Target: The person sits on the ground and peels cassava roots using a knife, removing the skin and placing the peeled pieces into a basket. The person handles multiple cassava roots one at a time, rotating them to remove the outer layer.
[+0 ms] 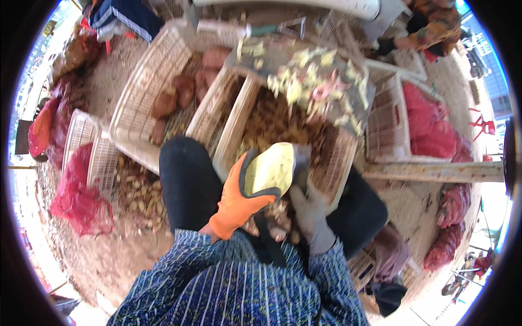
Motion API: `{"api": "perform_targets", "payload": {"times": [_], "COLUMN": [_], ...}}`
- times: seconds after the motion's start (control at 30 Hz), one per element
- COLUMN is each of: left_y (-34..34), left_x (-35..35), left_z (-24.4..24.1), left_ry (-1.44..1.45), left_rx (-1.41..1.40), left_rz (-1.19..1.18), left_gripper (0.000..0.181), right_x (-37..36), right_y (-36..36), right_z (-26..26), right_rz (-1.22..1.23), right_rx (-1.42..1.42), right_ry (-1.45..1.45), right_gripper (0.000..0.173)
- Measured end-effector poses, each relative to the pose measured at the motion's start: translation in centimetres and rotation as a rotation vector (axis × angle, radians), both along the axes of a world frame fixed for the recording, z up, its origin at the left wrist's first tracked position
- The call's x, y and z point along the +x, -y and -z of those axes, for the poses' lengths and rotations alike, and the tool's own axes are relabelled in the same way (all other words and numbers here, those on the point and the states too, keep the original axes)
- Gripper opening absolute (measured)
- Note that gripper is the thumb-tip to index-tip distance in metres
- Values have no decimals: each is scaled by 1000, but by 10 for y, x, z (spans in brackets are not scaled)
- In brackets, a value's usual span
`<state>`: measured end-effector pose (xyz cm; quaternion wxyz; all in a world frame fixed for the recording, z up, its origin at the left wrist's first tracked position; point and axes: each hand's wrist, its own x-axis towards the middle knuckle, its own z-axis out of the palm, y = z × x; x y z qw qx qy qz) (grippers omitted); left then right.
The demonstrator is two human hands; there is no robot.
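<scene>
My left hand, in an orange glove with a dark palm, grips a large, pale yellow peeled tuber, probably a sweet potato. Close against its right side, my right hand in a grey glove holds a blurred hand tool; its exact kind cannot be made out. Both hands are above a white plastic crate standing between my knees, with brown peelings inside. Across the crate's far end lies a dark board strewn with pale yellow peel strips.
At left, a larger white crate holds reddish-brown tubers. Scraps cover the ground beside my left knee. Red mesh sacks fill a crate at right, near a rusty metal bar. Another person's patterned sleeve is at upper right.
</scene>
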<state>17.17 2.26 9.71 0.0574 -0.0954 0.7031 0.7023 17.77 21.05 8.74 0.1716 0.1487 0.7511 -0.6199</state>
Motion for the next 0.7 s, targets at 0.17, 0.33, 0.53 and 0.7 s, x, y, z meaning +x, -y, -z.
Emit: {"api": "perform_targets", "payload": {"times": [0.17, 0.33, 0.53, 0.7], "left_y": [-1, -1, 7, -13], "left_x": [-163, -328, -440, -386], "left_z": [-41, -139, -161, -23], "left_ry": [-82, -415, -762, -713], "left_rx": [379, 317, 415, -695], "left_rz": [-89, -142, -194, 146], "left_gripper": [79, 41, 26, 45], "right_x": [-18, -32, -47, -66], "right_y": [-16, -19, -21, -24], "right_z": [1, -11, -9, -8], "right_rz": [117, 180, 307, 262], "right_rx": [-110, -253, -357, -104], "right_ry": [184, 165, 303, 131], "right_gripper": [18, 7, 9, 9]}}
